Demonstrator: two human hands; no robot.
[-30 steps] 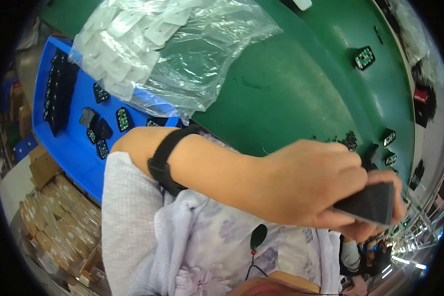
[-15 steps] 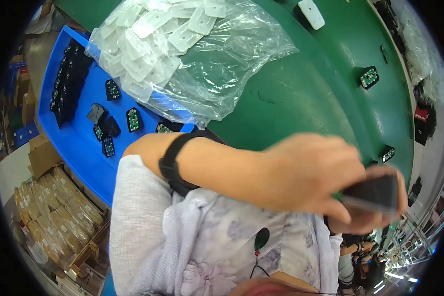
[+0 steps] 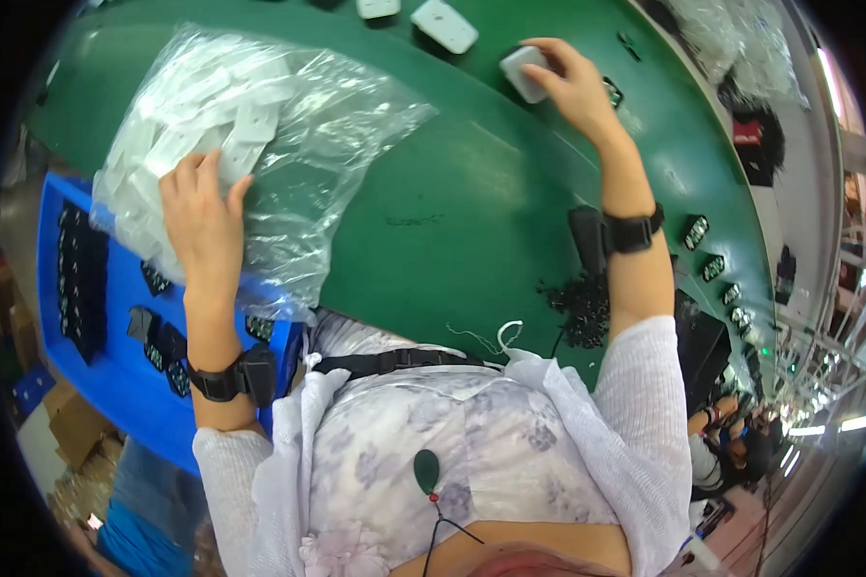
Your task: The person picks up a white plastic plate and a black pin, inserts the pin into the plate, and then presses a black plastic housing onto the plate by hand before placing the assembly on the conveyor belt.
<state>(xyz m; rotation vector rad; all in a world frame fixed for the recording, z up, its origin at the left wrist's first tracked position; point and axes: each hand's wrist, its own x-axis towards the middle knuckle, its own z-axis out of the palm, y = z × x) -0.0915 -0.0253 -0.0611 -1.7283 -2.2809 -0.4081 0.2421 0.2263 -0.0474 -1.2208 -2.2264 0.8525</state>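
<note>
Got my right hand (image 3: 582, 91) closed around a white-faced block (image 3: 524, 77), thumb across the pale face, fingers over the far edge, up at the top right of the green table (image 3: 433, 183). Circuit-board unit (image 3: 613, 92) is just beside that hand. My left hand (image 3: 205, 221) is on the white plates (image 3: 188, 135) at the clear plastic bag (image 3: 346, 125), fingers half spread, thumb apart; honestly can't tell if it's got hold of one. Bag overlaps the edge of the blue bin (image 3: 149, 413). Small black parts (image 3: 587, 313) are heaped near my right forearm.
</note>
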